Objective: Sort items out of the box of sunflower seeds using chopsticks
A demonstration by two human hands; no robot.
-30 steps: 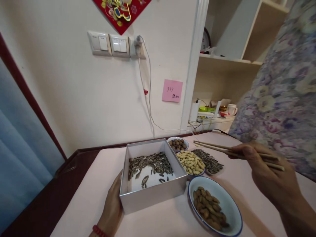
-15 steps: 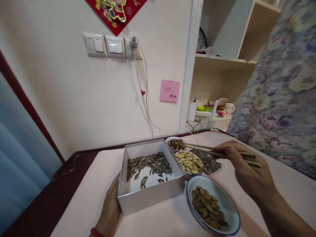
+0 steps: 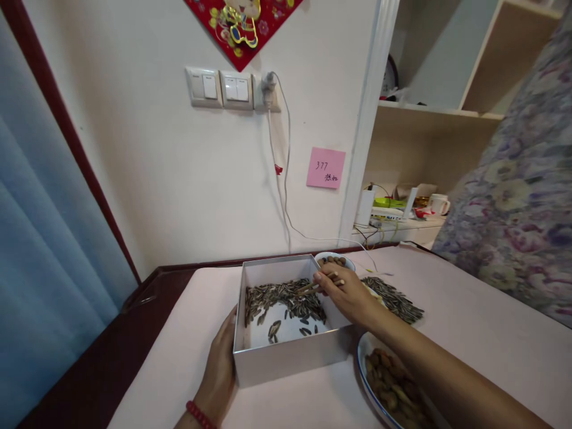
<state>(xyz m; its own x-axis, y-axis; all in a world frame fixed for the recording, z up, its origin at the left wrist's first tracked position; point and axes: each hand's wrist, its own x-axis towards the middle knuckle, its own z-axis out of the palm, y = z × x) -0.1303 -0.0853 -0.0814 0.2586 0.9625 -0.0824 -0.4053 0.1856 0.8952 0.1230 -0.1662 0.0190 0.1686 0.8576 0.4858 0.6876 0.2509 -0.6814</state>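
A white square box (image 3: 290, 357) stands on the pale table, with striped sunflower seeds (image 3: 281, 297) heaped along its far side. My left hand (image 3: 221, 369), a red bead bracelet at the wrist, rests against the box's near left corner. Reaching over the box's right wall, my right hand (image 3: 346, 292) is closed on a pair of wooden chopsticks (image 3: 315, 287). The chopstick tips touch the seeds inside the box.
A blue-rimmed dish of brown nuts (image 3: 388, 387) sits at the front right, partly under my right forearm. A loose pile of sunflower seeds (image 3: 395, 298) and a small bowl of round nuts (image 3: 334, 260) lie behind the box. A person in floral cloth (image 3: 522, 202) stands at the right.
My right hand has swung left from over the dishes and lowered the chopstick tips into the box's seeds. The camera view shifted slightly. My left hand stays on the box.
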